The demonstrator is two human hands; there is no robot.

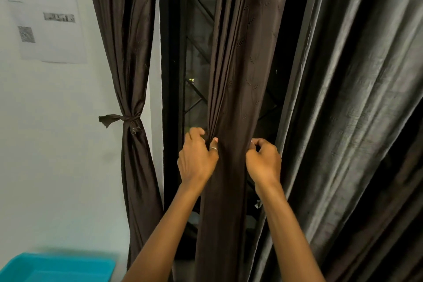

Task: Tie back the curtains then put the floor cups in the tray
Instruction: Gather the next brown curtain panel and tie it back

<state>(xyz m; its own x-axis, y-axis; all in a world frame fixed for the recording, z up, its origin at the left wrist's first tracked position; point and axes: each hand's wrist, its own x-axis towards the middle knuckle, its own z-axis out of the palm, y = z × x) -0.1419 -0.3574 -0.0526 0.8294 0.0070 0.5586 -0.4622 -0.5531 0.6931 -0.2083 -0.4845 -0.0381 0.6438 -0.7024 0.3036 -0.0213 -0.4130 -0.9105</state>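
At mid-frame my left hand (pixel 196 158) and right hand (pixel 263 160) each curl their grip round the brown middle curtain (pixel 238 75) — bunching its folds for tying, like the left curtain (pixel 128 52) — with the blue tray (pixel 57 268) lower left, no cups in sight.

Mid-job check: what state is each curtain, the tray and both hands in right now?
Left curtain: tied back with a fabric strip.
Middle curtain: bunched, untied.
Grey curtain: hanging loose, untied.
Tray: partly in view, no cups visible.
Left hand: grips the middle folds.
Right hand: grips its right edge.
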